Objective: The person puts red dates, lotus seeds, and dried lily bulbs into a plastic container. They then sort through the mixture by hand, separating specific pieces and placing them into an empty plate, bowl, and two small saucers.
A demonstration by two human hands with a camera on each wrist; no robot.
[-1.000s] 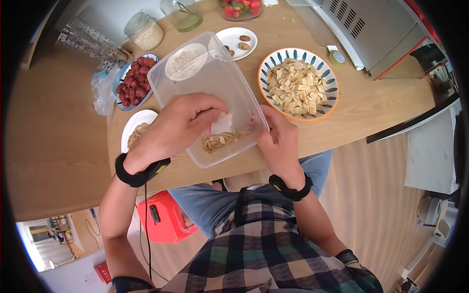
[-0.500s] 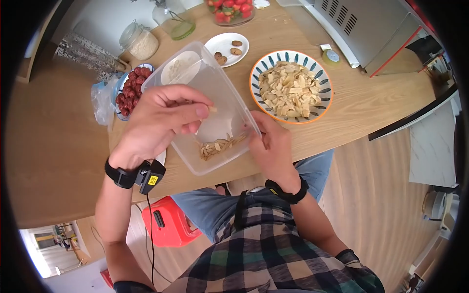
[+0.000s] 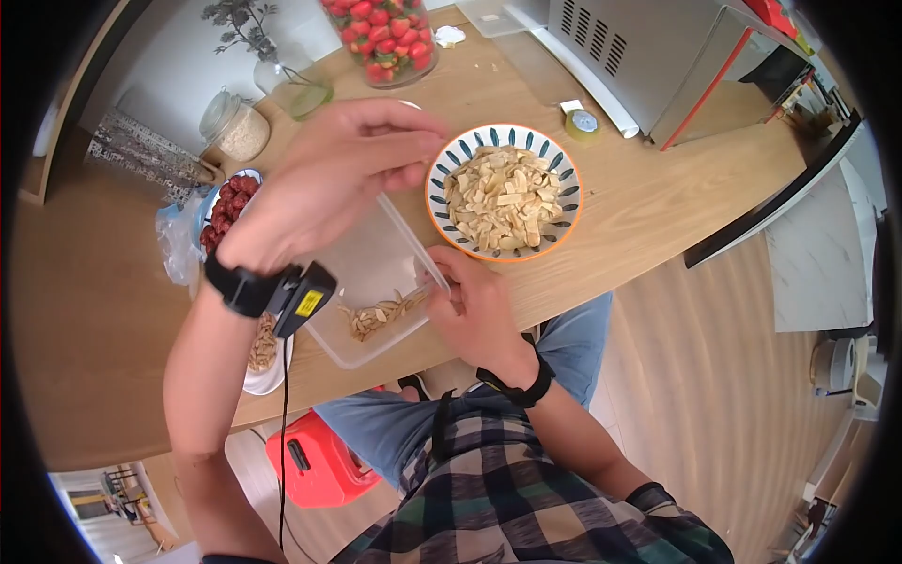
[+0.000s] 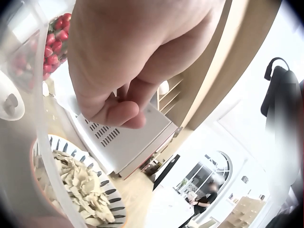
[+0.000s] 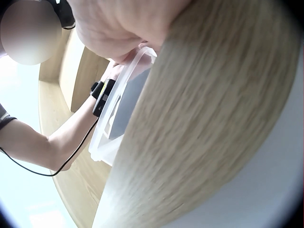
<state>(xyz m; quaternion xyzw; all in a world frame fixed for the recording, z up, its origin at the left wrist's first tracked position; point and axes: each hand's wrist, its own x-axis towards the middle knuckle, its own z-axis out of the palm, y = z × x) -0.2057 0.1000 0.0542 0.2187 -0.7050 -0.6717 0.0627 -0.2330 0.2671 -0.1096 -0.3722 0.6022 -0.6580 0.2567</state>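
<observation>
My left hand (image 3: 348, 179) is raised over the clear plastic container (image 3: 352, 362), fingertips at the left rim of the patterned bowl (image 3: 575, 202). Thumb and finger stay pinched together; the pale dried slice seen between them earlier is now hidden by the fingers (image 4: 124, 114). Pale dried slices (image 3: 507, 199) heap up in that bowl, which has blue-green dashes and an orange edge. With thumb and curled fingers, my right hand (image 3: 474, 310) grips the container's right rim. Several thin dried pieces (image 3: 376, 318) lie along the container's near end.
Red dates (image 3: 225, 211) on a blue-rimmed plate and a plate of brownish pieces (image 3: 263, 348) stand to the left. Farther back are a glass jar (image 3: 235, 127), a vase (image 3: 291, 89) and a tub of strawberries (image 3: 381, 42). A microwave (image 3: 648, 66) stands right.
My left hand has lifted out of the container with the pinched slice and moved away from the body to the bowl's rim. My right hand has kept its grip. The head view has shifted.
</observation>
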